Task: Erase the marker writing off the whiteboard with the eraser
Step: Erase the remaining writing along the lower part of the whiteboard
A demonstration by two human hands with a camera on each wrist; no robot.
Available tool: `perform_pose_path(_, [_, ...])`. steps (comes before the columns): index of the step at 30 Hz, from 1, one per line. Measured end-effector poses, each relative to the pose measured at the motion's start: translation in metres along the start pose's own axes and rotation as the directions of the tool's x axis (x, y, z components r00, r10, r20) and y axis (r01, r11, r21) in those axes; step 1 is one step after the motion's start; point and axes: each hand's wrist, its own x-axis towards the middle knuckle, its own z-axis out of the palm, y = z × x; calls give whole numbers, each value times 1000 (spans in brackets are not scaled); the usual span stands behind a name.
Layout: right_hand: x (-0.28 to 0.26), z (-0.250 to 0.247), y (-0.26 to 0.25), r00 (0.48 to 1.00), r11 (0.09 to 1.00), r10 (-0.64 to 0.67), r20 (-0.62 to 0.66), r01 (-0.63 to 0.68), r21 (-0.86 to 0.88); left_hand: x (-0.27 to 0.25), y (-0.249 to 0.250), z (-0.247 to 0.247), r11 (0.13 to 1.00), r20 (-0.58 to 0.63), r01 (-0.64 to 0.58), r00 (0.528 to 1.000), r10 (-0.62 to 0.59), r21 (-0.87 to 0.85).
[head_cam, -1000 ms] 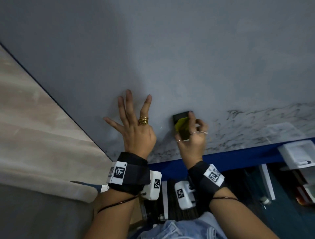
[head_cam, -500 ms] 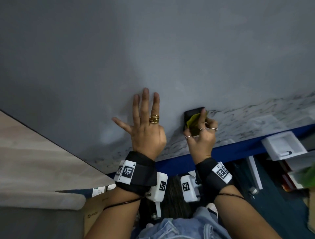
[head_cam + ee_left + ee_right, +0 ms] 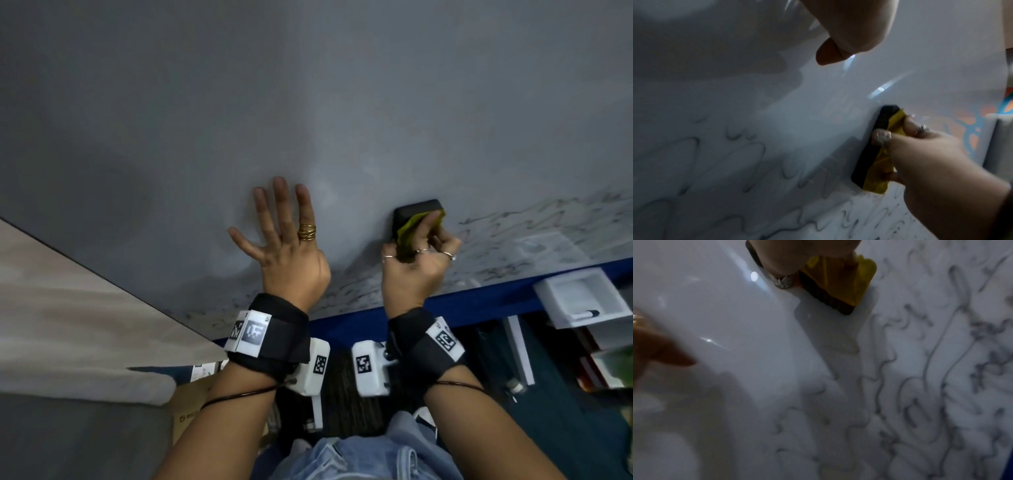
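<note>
From the head camera, the right hand (image 3: 416, 260) gripped the eraser (image 3: 412, 222), fingers curled over its yellow back and hiding its lower half, black pad flat on the whiteboard (image 3: 308, 102). The left hand (image 3: 286, 246) lay spread against the board, fingers straight, holding nothing. Marker writing (image 3: 548, 226) ran along the bottom edge, too smeared to read. A white tray (image 3: 582, 298) sat below right.

On the left wrist view, only a thumb tip (image 3: 828, 53) of that hand showed; the eraser (image 3: 873, 155) stood edge-on, blurred.

From the right wrist camera, the eraser (image 3: 838, 280) was cut off at the top, scribbles (image 3: 941, 386) illegible.
</note>
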Motion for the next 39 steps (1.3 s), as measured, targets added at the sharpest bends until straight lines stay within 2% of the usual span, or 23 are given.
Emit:
perform_pose_path(2, [-3,3,-9,1000,1000,13,-19,-13,0,-1,7,-2,998,-3,45,999,-45,-44])
perform_pose_path(5, [-1,-4,-4,998,998,-55,2,55,-7,-6,22,1,979,11,153,988,-153,-135])
perform_pose_path(7, [7,-13,3,997,997,-78,12,78,-4,-10,34,7,972,36,157,988,-153,-172])
perform_pose_path(11, [45,-34,18,995,995,77,-56,-73,68,-18,55,13,980,67,14,998,-1,-200])
perform_pose_path(13, [65,-48,26,991,989,110,-77,-101,110,-16,64,11,977,83,-78,992,96,-200])
perform_pose_path(15, [74,-58,30,994,988,96,-50,-89,127,-7,72,8,959,106,-218,965,240,-183])
perform_pose_path(17, [78,-61,31,999,991,51,-14,-49,124,4,82,1,919,117,-363,917,382,-153])
perform_pose_path(19, [76,-59,33,999,996,32,-36,-29,88,16,94,-4,899,149,-417,888,435,-136])
perform_pose_path(23, [69,-54,30,996,999,4,-84,1,51,25,112,4,927,175,-368,910,376,-74])
perform_pose_path(26, [67,-55,34,990,992,-122,-67,123,0,20,115,15,934,126,-356,926,357,-32])
perform_pose_path(29, [72,-61,40,983,984,-180,-26,179,-12,19,115,24,940,54,-338,940,336,40])
perform_pose_path(34, [102,-75,57,997,994,-71,-8,71,77,23,120,36,956,-28,-282,958,285,74])
perform_pose_path(39, [139,-99,88,998,1000,17,-63,-17,0,22,129,34,971,-42,-232,971,234,50])
